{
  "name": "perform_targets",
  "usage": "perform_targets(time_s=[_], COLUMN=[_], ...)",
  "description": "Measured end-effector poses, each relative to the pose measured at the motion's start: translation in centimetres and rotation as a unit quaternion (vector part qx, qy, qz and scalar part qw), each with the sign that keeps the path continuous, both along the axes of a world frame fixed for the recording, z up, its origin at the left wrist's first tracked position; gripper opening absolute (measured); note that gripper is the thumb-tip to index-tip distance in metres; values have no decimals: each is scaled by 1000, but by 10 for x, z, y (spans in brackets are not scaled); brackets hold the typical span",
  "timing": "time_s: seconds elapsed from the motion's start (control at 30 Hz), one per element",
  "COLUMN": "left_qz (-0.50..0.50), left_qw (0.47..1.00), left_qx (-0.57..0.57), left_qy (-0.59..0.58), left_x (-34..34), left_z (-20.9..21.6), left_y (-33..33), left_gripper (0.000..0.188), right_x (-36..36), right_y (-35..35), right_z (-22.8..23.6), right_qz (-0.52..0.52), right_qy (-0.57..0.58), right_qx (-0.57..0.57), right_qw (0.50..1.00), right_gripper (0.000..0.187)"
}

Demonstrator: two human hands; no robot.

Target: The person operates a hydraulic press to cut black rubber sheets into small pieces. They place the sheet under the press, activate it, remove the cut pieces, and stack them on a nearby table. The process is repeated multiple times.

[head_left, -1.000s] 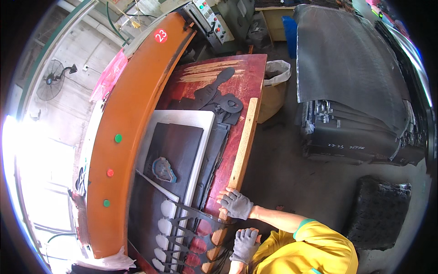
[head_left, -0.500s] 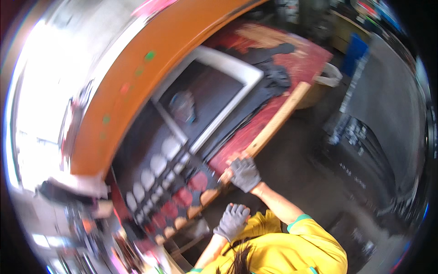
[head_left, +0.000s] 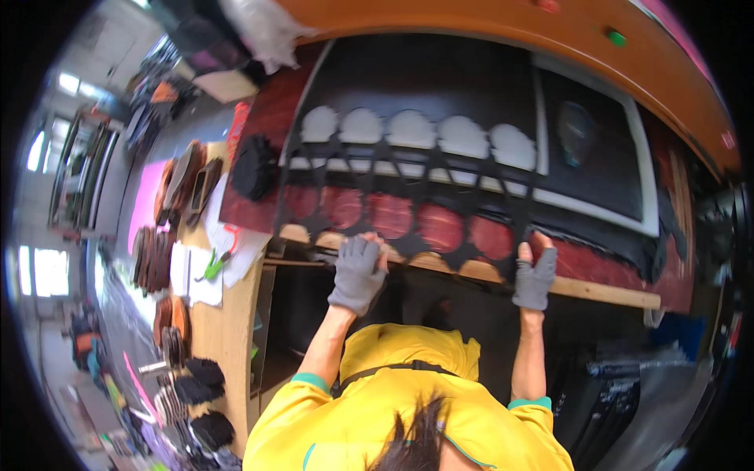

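A black sheet with rows of round cut-outs lies along the front of the red worktable. White and red surfaces show through its holes. Both my hands wear grey fingerless gloves. My left hand is closed at the sheet's near edge, fingers curled over it. At the sheet's right end, my right hand has its thumb and fingers closed around the edge. The undersides of both grips are hidden. Behind the sheet lies a white frame over a dark panel.
A large orange beam spans the table's back. A wooden strip edges the front. A black bundle sits at the left end. The pale side table bears shoe parts and a green-handled tool.
The view has swung left and levelled. My left hand has come up to the sheet's near edge, and my right hand has moved from the wooden strip to the sheet's right end.
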State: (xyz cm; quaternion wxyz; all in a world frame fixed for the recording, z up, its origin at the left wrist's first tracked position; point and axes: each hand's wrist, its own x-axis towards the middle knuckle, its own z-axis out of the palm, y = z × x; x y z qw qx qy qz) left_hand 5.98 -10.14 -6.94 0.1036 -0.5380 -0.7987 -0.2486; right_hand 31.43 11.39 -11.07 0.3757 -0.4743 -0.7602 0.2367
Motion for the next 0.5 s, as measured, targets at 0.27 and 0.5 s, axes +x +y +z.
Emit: perform_targets(time_s=[0.27,0.5], left_qz=[253,445], left_qw=[945,612], left_qx=[209,431], left_qy=[-12,-492], left_x=[-160,-291], left_z=[-24,-43], left_y=[-37,-87], left_gripper=[45,73], right_x=[-86,-216], right_y=[13,-29], right_z=[24,42], right_qz=[-95,87], right_qy=[130,144], right_qx=[-33,23], right_qw=[986,985], right_gripper=[34,20])
